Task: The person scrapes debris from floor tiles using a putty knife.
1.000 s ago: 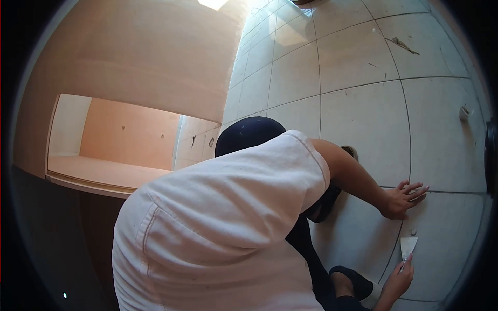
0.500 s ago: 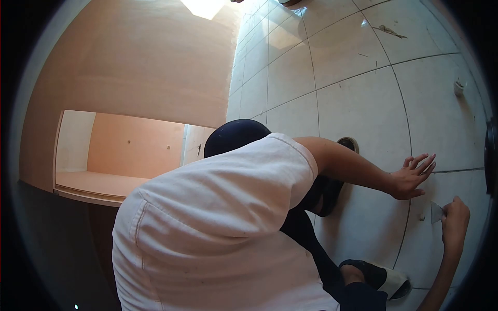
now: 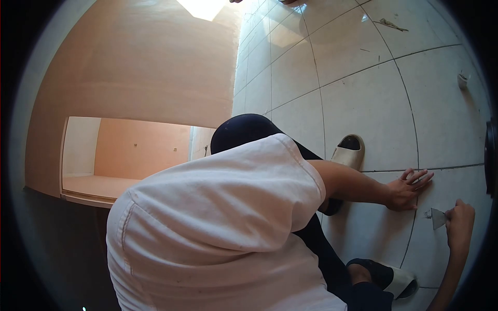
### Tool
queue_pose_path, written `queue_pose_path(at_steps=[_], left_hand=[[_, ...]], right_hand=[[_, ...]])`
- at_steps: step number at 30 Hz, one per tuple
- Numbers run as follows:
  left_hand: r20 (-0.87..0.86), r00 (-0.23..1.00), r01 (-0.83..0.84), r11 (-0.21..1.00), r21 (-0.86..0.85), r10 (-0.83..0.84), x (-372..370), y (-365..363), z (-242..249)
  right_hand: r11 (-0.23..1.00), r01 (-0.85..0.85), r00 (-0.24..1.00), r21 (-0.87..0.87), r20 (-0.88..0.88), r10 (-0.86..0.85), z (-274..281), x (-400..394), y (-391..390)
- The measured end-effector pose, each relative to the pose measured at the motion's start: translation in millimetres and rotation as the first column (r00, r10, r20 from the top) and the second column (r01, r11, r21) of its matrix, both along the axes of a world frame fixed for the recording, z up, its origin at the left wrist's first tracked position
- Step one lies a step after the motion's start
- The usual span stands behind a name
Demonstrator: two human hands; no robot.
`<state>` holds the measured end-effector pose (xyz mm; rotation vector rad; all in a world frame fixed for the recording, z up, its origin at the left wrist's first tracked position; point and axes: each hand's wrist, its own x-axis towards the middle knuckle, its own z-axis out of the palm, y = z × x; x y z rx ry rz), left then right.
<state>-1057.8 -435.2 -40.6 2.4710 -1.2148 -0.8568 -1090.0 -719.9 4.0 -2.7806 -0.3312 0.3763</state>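
My left hand [image 3: 407, 192] is spread on the pale tiled floor [image 3: 368, 109], close to a grout line, fingers apart and holding nothing. Across from it, my right hand [image 3: 459, 224] is closed around a scraper [image 3: 439, 218] with a flared, flat blade; its handle is hidden in the fist. The blade's wide edge is low over the tile, right at a small pale lump [image 3: 428, 213].
A whitish crumpled bit [image 3: 462, 80] sits at the far right, and dry debris [image 3: 392, 24] lies higher up. My slippered feet [image 3: 348, 150] are on the tiles. An orange-tan panel with a recessed opening [image 3: 142, 150] stands at the left.
The scraper has moved slightly, its blade now meeting the small lump on the floor. My left hand has shifted a little and lies flatter; the view has shifted slightly.
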Motion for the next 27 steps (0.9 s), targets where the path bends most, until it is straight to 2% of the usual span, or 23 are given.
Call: queue_pose_path(at_steps=[2, 6, 9, 11, 12, 17, 23, 27], left_hand=[[-0.002, 1.000, -0.006, 1.000, -0.020, 0.006, -16, 2, -7], [-0.053, 0.993, -0.112, 0.993, -0.040, 0.110, -45, -3, -17], [-0.064, 0.974, -0.220, 0.973, -0.071, 0.216, -53, -6, -15], [-0.222, 0.945, -0.264, 0.961, -0.088, 0.239, -48, -7, -7], [-0.228, 0.942, -0.270, 0.959, -0.083, 0.246, -47, -7, -3], [-0.235, 0.950, -0.240, 0.963, -0.126, 0.206, -44, -4, -2], [-0.282, 0.948, -0.200, 0.965, -0.167, 0.148, -34, -3, -1], [-0.302, 0.946, -0.184, 0.962, -0.202, 0.118, -25, -7, -4]], right_hand=[[0.999, 0.019, 1.000, 0.028, -0.021, -0.018, 1, -8, -4], [0.977, 0.211, 0.968, 0.042, -0.147, -0.203, 1, -43, -10], [0.964, 0.256, 0.950, 0.066, -0.202, -0.238, -14, -72, -16], [0.960, 0.267, 0.944, 0.086, -0.223, -0.243, -16, -78, -13], [0.951, 0.296, 0.932, 0.090, -0.244, -0.267, -16, -82, -10], [0.925, 0.370, 0.889, 0.086, -0.323, -0.326, -18, -100, 7], [0.829, 0.548, 0.822, 0.112, -0.259, -0.508, -43, -151, 62], [0.763, 0.628, 0.774, 0.151, -0.219, -0.594, -38, -152, 102]])
